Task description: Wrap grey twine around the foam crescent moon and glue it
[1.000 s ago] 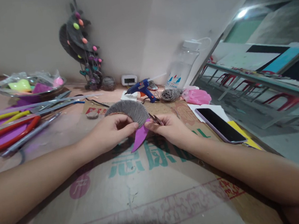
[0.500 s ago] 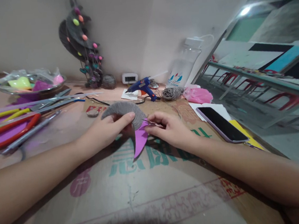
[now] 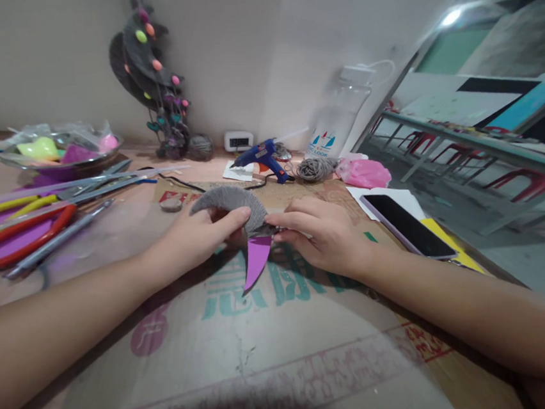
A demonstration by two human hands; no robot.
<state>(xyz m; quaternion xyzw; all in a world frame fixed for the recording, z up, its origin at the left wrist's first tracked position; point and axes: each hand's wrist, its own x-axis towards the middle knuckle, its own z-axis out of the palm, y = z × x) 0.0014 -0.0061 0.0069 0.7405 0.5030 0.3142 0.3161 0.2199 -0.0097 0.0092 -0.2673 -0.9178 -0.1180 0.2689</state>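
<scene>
A crescent (image 3: 226,199) wound in grey yarn over most of its length is held above the cardboard. Its lower tip is bare purple (image 3: 258,257) and points down toward me. My left hand (image 3: 208,233) is closed on the crescent, thumb on the front face, the other fingers mostly hidden behind. At the right edge, where the wrapping meets the purple, my right hand (image 3: 320,229) pinches grey yarn (image 3: 268,229) between thumb and fingers. The fingertips touch or nearly touch the crescent there.
Behind stand a blue glue gun (image 3: 263,157), a ball of grey yarn (image 3: 316,168), a water bottle (image 3: 338,114) and a small clock (image 3: 238,141). Red-handled scissors (image 3: 57,228) and a bowl (image 3: 22,165) are left; a phone (image 3: 407,225) lies right. Printed cardboard (image 3: 286,351) covers the tabletop.
My right hand has turned and moved its fingertips in against the crescent's edge. Grey yarn now lies across the top of the purple part. My left hand keeps its hold.
</scene>
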